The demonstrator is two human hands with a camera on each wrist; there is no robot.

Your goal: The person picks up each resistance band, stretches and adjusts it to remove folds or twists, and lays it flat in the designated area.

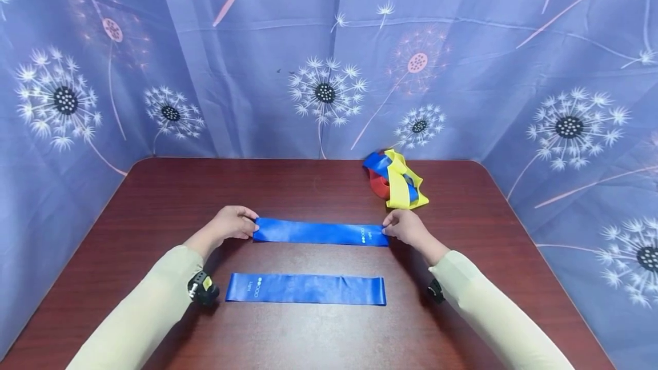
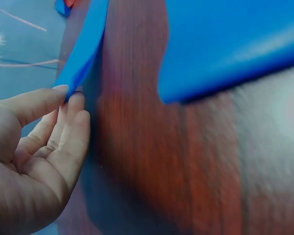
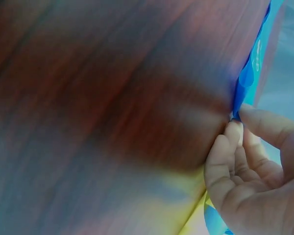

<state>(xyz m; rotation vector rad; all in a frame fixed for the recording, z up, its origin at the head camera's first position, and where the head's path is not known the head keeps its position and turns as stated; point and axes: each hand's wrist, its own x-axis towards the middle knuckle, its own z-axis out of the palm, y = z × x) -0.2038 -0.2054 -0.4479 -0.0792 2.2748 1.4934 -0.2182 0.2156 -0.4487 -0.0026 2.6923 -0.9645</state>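
Note:
A flat blue resistance band (image 1: 319, 232) stretches sideways between both hands in the head view, with white print and dots near its right end. My left hand (image 1: 236, 224) pinches its left end between thumb and fingers; the left wrist view shows the same pinch on the band's edge (image 2: 83, 58). At the other end my right hand (image 1: 408, 227) pinches the band between thumb and fingertip, also visible in the right wrist view (image 3: 255, 161). Nearer the person, a second blue resistance band (image 1: 308, 289) lies flat on the table, its print at the left.
A loose pile of yellow, red and blue bands (image 1: 403, 184) lies near the table's back edge, just beyond the right hand. The dark red-brown wooden table (image 1: 205, 187) is enclosed by a blue dandelion-print curtain (image 1: 257, 73) at the back and sides.

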